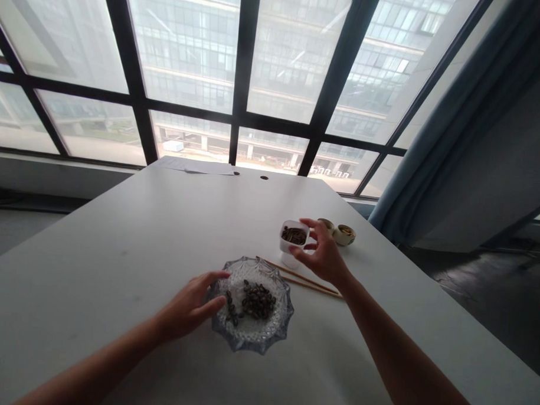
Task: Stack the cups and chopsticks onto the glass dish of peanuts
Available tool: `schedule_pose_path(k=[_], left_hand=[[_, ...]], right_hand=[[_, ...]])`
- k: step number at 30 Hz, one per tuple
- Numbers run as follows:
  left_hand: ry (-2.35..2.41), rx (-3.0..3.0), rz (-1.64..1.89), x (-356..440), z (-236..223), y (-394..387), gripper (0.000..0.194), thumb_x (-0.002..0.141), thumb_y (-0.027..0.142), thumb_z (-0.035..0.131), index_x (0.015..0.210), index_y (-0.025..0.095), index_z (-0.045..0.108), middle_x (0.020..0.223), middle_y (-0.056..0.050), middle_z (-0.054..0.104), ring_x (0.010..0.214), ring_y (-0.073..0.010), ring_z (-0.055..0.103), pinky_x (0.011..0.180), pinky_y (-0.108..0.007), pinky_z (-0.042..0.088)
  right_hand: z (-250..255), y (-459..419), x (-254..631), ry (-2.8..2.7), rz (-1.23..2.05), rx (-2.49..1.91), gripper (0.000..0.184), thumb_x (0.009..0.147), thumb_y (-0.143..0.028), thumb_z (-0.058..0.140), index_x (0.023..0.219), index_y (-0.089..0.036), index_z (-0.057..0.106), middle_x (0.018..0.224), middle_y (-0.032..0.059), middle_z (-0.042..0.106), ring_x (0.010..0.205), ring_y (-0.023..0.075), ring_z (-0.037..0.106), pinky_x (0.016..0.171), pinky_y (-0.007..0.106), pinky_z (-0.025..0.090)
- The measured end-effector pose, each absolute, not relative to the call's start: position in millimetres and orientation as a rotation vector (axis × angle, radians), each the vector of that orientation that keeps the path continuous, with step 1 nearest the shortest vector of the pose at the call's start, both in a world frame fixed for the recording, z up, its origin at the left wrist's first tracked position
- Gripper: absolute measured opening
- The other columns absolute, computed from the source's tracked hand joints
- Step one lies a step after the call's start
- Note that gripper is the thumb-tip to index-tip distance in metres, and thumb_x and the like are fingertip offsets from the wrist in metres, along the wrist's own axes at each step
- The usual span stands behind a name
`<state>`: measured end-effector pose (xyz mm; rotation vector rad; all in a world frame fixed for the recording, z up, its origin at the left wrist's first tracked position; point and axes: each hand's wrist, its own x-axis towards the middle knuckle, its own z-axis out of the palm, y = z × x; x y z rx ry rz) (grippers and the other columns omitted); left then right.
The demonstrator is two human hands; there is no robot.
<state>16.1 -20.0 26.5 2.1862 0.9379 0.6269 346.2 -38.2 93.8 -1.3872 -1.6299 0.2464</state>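
Observation:
A scalloped clear glass dish stands on the table, holding a heap of dark, shiny seeds with a few strays to the left. My left hand is at its left rim, thumb and forefinger stretched apart over the edge; the other fingers are mostly hidden. Beyond the dish, my right hand grips a small translucent plastic cup from the right, between thumb and fingers. Inside the cup lie dark, thin pieces. Whether the cup touches the table, I cannot tell.
A pair of wooden chopsticks lies right of the dish, partly behind my right hand. Two small round pots, one of them the right-hand pot, stand past that hand. Papers lie at the white table's far end, by the windows.

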Motion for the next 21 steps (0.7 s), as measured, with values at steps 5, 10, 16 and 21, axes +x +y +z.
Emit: schedule_pose_path(k=[5, 10, 16, 21], left_hand=[[0.919, 2.171, 0.616, 16.4, 26.7, -19.3, 0.056, 0.089, 0.056, 0.048, 0.132, 0.020, 0.054, 0.131, -0.011, 0.061, 0.119, -0.0270, 0.056, 0.104, -0.038, 0.043], [0.905, 2.161, 0.628, 16.4, 24.1, -18.1, 0.056, 0.089, 0.056, 0.049, 0.132, 0.021, 0.053, 0.131, -0.010, 0.061, 0.119, -0.0266, 0.056, 0.104, -0.038, 0.043], [0.899, 2.175, 0.623, 16.5, 25.8, -18.8, 0.054, 0.090, 0.055, 0.048, 0.133, 0.022, 0.052, 0.132, -0.010, 0.060, 0.120, -0.0262, 0.056, 0.104, -0.037, 0.043], [0.902, 2.194, 0.620, 17.4, 31.6, -20.6, 0.054, 0.090, 0.054, 0.047, 0.132, 0.021, 0.052, 0.131, -0.010, 0.061, 0.119, -0.0255, 0.056, 0.104, -0.037, 0.043]], right_hand=[[97.8, -64.2, 308.6, -2.092, 0.145, -1.261, 0.061, 0.072, -0.022, 0.072, 0.127, -0.021, 0.048, 0.121, 0.0113, 0.051, 0.101, 0.0240, 0.059, 0.081, 0.037, 0.056], [100.5, -70.9, 300.9, -2.312, -0.028, -1.219, 0.063, 0.071, -0.011, 0.071, 0.129, -0.021, 0.049, 0.120, 0.0116, 0.051, 0.103, 0.0255, 0.056, 0.085, 0.039, 0.054], [102.1, -75.2, 294.4, -2.487, -0.232, -1.163, 0.059, 0.074, -0.002, 0.066, 0.128, -0.021, 0.054, 0.122, 0.0116, 0.052, 0.109, 0.0267, 0.051, 0.090, 0.043, 0.051], [100.6, -75.6, 289.7, -2.549, -0.321, -1.131, 0.051, 0.081, -0.002, 0.059, 0.128, -0.022, 0.056, 0.127, 0.0121, 0.052, 0.119, 0.0277, 0.049, 0.094, 0.044, 0.049]])
